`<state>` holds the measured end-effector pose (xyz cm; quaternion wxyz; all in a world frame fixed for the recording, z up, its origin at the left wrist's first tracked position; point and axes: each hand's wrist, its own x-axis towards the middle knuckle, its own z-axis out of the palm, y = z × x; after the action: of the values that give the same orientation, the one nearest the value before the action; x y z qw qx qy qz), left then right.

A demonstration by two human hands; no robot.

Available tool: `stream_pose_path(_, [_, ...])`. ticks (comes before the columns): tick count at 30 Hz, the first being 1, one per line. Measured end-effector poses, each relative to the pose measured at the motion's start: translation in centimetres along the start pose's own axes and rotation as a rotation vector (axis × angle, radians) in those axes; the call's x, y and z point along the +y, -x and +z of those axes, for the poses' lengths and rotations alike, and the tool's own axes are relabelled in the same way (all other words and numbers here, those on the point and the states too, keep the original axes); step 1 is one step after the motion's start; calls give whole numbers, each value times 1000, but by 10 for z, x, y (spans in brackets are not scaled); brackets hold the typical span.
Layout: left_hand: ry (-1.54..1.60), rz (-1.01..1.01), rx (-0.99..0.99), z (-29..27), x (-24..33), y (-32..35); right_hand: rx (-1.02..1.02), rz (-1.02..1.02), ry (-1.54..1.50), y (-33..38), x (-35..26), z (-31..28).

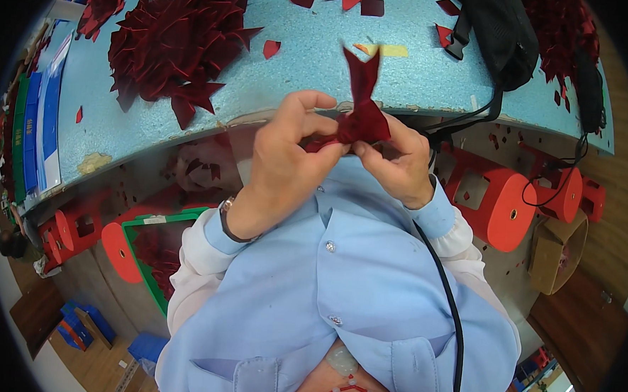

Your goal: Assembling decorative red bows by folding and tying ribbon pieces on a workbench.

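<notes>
While the light blue desk is spreading across the top of the frame, a big heap of dark red cut pieces is lying at its upper left, and a black bag is sitting at upper right. Red stools are standing at right. At centre, the left hand and right hand are both pinching one dark red fabric piece, each grip clamped on it; the hands seem to be folding it, which calls for steady fingertip pressure. A small yellow label is lying above it.

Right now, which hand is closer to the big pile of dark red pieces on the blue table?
Left. The left hand is nearer the pile of dark red pieces, lying below it and to its right. The right hand sits farther right, beyond the dark red piece both hands pinch.
</notes>
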<state>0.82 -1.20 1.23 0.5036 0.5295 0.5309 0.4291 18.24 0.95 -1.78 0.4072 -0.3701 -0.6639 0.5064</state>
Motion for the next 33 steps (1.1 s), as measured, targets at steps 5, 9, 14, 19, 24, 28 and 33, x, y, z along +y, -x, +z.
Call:
stream_pose_path(5, [-592, 651, 177, 5, -4, -6, 6, 120, -198, -3, -6, 2])
stream_pose_path(9, [-527, 739, 228, 8, -10, -9, 21, 205, -311, -4, -2, 0])
stream_pose_path(14, [-435, 713, 264, 8, -20, -11, 18, 239, -475, -6, 8, 0])
stream_pose_path(19, [-436, 686, 261, 6, -23, -12, -3, 237, -560, -8, 12, -1])
stream_pose_path(24, [-471, 764, 228, 2, -18, -15, -10, 267, -585, -7, 13, -1])
stream_pose_path(28, [-553, 788, 205, 0, -16, -17, -4, 244, -548, -7, 12, 1])
stream_pose_path(33, [-504, 635, 128, -6, -12, -16, -25, 192, -504, -9, 7, 2])
